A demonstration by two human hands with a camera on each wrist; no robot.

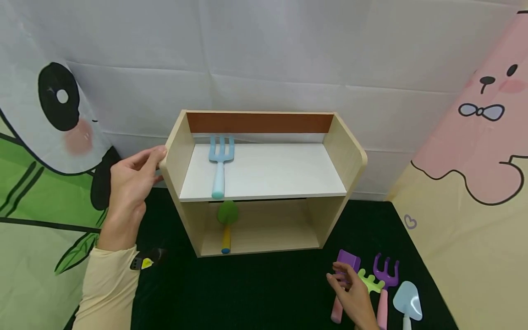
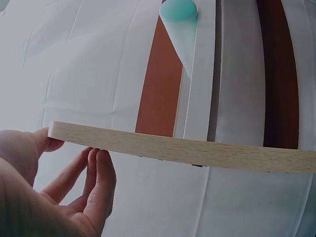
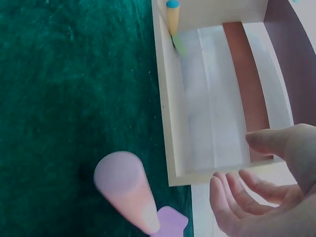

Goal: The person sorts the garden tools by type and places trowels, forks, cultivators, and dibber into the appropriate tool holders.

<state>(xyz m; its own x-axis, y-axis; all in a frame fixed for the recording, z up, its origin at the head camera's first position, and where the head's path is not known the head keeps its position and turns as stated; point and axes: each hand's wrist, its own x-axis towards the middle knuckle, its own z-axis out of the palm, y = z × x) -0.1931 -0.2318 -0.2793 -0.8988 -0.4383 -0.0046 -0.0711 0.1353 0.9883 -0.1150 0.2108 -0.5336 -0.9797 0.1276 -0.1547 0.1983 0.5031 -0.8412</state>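
Left hand (image 1: 134,183): pinching front edge of left side panel (image 1: 179,156) of wooden shelf (image 1: 272,172), upper part.
Right hand (image 1: 354,293): gripping nothing, loosely bent, over or just beside purple shovel (image 1: 349,259); contact impossible to tell from head view.
Purple shovel: on dark green cloth (image 1: 239,293), in front of shelf's right side, pink handle toward person, partly covered by right hand in head view.
Shelf: standing on cloth, two levels, white upper board.
Blue fork (image 1: 220,162): on upper board, left part, prongs toward back.
Green-and-yellow shovel (image 1: 227,220): in lower level, left part, blue handle end to front.
Head view only: green rake (image 1: 370,280) partly behind right hand, purple fork (image 1: 386,276) beside it, light blue shovel (image 1: 407,299) farthest right.
Left wrist view: thumb and fingers on opposite sides of panel; of blue fork, just part of handle with teal end.
Right wrist view: clear gap between thumb and fingertips, well apart from purple shovel's handle end in close-up.
Writing: yellow label (image 1: 146,263) on black wristband (image 1: 135,263), mark too small to read.
Backdrop print: pink animal (image 1: 499,151) with bow tie.
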